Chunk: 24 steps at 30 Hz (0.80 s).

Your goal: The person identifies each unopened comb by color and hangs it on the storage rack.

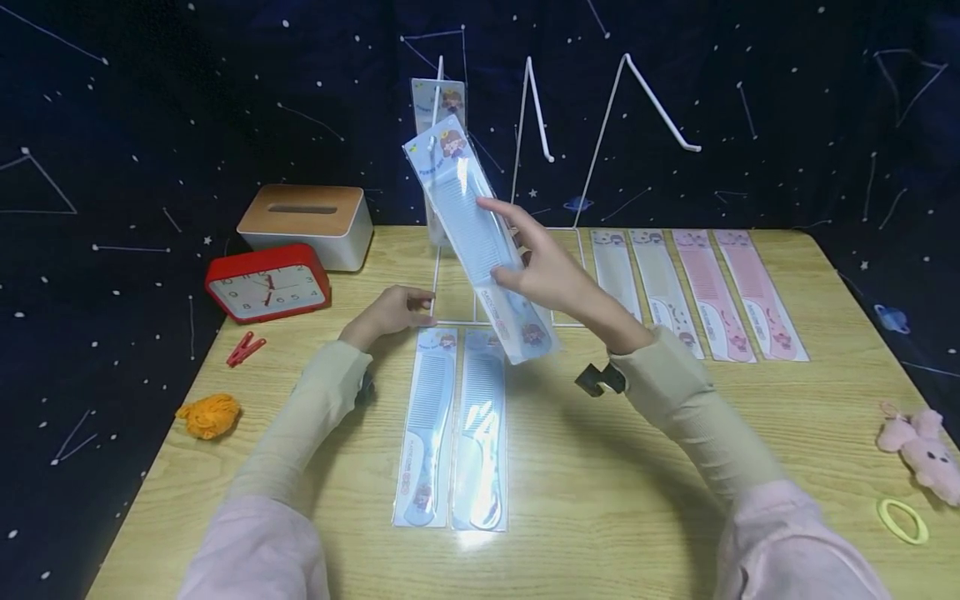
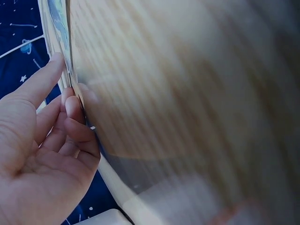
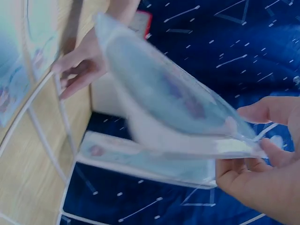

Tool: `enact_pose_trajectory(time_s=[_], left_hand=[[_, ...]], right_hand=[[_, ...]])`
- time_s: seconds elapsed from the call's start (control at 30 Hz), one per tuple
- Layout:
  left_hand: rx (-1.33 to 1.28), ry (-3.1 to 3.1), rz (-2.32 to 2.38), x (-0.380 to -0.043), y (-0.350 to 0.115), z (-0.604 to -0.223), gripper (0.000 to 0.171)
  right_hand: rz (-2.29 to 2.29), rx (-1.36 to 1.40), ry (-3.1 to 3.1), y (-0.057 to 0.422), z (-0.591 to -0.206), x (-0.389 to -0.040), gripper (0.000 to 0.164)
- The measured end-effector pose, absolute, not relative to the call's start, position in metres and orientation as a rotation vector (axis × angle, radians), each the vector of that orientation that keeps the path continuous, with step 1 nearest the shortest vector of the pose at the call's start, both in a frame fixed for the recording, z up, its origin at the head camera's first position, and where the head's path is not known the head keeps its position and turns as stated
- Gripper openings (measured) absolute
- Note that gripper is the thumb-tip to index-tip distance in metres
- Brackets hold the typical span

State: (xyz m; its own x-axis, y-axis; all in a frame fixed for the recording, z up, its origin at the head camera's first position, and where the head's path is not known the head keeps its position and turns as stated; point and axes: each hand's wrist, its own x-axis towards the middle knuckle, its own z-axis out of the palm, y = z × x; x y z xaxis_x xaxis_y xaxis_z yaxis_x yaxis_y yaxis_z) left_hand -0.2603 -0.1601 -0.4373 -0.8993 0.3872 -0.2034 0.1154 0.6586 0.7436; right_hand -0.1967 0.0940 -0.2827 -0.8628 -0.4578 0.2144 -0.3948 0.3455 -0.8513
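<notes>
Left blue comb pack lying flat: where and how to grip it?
Likely pinch the left blue comb pack across its long edges, mid-length, from above: it lies flat and narrow on the table, far end close to the white rack.

The held packet [image 1: 467, 225] is glossy plastic (the table [image 1: 600, 492] wood-grained).

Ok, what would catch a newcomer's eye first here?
Probably the blue packaged comb, held up at a tilt by the right hand at centre. Next, the bright red clock on the left side of the table, and the pink packaged combs lying at its back right.
</notes>
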Motion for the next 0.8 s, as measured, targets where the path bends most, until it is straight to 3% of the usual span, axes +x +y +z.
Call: enact_pose_trajectory(time_s=[0.43, 0.8], left_hand=[[0.375, 2.538, 1.071, -0.262, -0.162, -0.441, 0.057], [0.380, 2.536, 1.075, -0.262, -0.161, -0.439, 0.057]], right_hand=[[-1.630, -0.708, 2.559, 0.077, -0.306, -0.262, 0.064], [-1.724, -0.694, 2.449, 0.063, -0.318, -0.294, 0.061]])
